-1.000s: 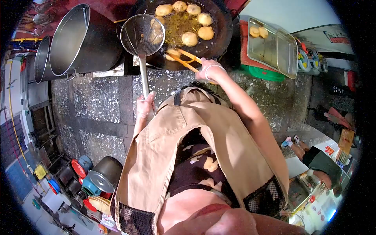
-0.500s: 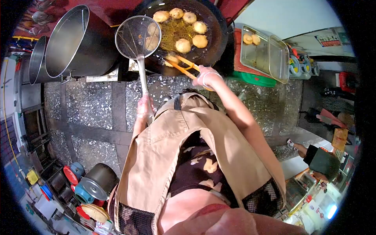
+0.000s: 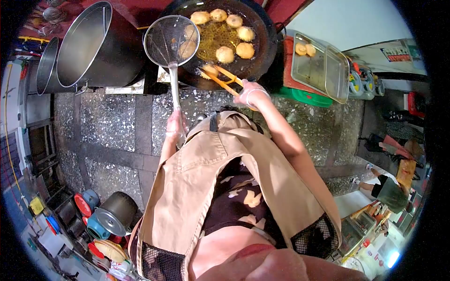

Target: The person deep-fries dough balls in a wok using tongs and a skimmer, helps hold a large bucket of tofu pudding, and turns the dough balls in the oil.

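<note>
A wide dark wok (image 3: 266,51) holds hot oil with several golden fried dough pieces (image 3: 225,55) around its inner side. My left hand (image 3: 175,127), in a clear glove, is closed round the handle of a round wire-mesh skimmer (image 3: 171,41). The skimmer's mesh hangs over the wok's left part, with dough pieces partly visible behind it. Also gloved, my right hand (image 3: 251,93) grips orange tongs (image 3: 228,80). The tips of the tongs are at a fried dough piece (image 3: 209,71) near the wok's front edge; whether they pinch it I cannot tell.
Right of the wok, a metal tray (image 3: 318,70) holds a few fried pieces and sits above a green basin (image 3: 311,97). A tall metal pot (image 3: 119,54) stands at the left. Pots and lids (image 3: 111,222) lie behind me. Another person (image 3: 393,193) is at the far right.
The view has shifted slightly, so the wok and tray appear a little further right. Both hands keep their hold, and the tongs stay by the same front piece. The other person has moved slightly.
</note>
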`<state>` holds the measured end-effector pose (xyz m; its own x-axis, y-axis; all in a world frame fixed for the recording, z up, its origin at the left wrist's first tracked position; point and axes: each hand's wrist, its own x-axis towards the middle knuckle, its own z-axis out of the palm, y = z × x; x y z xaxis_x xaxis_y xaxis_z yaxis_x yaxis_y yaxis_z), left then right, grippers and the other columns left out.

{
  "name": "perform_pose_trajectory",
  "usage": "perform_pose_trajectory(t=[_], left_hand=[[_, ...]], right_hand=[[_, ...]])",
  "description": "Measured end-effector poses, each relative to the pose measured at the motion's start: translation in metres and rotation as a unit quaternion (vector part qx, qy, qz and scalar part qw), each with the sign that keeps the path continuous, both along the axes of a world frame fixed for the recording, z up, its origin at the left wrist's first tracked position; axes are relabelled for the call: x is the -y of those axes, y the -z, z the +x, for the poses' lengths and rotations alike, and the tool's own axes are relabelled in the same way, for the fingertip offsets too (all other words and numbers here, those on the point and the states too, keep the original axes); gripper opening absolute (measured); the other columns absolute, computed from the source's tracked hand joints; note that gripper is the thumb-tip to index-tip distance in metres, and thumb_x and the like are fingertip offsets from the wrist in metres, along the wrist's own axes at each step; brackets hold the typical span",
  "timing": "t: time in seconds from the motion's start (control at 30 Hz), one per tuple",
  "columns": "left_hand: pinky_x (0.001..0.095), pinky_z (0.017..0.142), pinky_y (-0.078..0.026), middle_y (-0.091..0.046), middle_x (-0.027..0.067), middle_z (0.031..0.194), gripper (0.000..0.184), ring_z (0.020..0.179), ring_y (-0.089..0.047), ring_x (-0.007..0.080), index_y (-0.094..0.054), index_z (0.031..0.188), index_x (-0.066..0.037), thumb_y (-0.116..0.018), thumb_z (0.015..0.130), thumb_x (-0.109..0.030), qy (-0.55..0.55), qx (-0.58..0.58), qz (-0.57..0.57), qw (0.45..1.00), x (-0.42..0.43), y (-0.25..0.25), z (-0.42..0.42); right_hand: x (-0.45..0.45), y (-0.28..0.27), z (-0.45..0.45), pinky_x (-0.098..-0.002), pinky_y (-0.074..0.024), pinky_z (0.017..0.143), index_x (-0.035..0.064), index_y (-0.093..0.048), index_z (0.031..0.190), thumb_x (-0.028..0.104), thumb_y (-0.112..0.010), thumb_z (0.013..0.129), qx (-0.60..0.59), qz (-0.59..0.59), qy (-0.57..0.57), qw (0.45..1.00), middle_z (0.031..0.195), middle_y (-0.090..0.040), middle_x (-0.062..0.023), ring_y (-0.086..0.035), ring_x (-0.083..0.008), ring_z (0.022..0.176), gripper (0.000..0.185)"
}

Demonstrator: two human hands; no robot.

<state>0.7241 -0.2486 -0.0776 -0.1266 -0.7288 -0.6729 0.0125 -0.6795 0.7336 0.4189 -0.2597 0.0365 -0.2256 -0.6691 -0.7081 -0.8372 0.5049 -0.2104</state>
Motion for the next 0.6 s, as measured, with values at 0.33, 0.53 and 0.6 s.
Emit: perform_pose_trajectory(t=[0.33,0.53,0.6], left_hand=[[0.0261,0.041,-0.038,-0.046,0.0006,0.057,0.043,0.046,-0.043,0.0117,-0.053,0.078,-0.007,-0.044,0.091,-0.047,0.023,0.012,0.005,1.0,0.008,-0.01,-0.006],[0.026,0.041,-0.039,-0.047,0.0011,0.058,0.044,0.046,-0.043,0.0117,-0.053,0.08,-0.007,-0.045,0.091,-0.049,0.025,-0.023,0.007,0.999,0.009,0.001,-0.003],[0.026,0.041,-0.039,-0.047,0.0011,0.058,0.044,0.046,-0.043,0.0117,-0.053,0.08,-0.007,-0.046,0.09,-0.05,0.023,-0.028,0.016,0.999,0.01,-0.001,-0.002]], right_hand=[[0.0,-0.007,0.003,-0.0373,-0.045,0.092,0.0011,-0.045,0.125,0.037,-0.073,0.066,0.003,0.007,0.006,1.0,0.116,-0.057,-0.0206,-0.055,-0.0317,0.109,0.074],[0.002,-0.007,-0.001,-0.0367,-0.0456,0.092,0.0015,-0.044,0.126,0.038,-0.071,0.068,0.001,0.015,-0.007,1.0,0.117,-0.057,-0.0189,-0.055,-0.0296,0.109,0.073],[0.002,-0.01,0.0,-0.0368,-0.0455,0.092,0.0014,-0.044,0.126,0.038,-0.071,0.068,-0.002,0.015,-0.009,1.0,0.117,-0.057,-0.0189,-0.055,-0.0295,0.109,0.073]])
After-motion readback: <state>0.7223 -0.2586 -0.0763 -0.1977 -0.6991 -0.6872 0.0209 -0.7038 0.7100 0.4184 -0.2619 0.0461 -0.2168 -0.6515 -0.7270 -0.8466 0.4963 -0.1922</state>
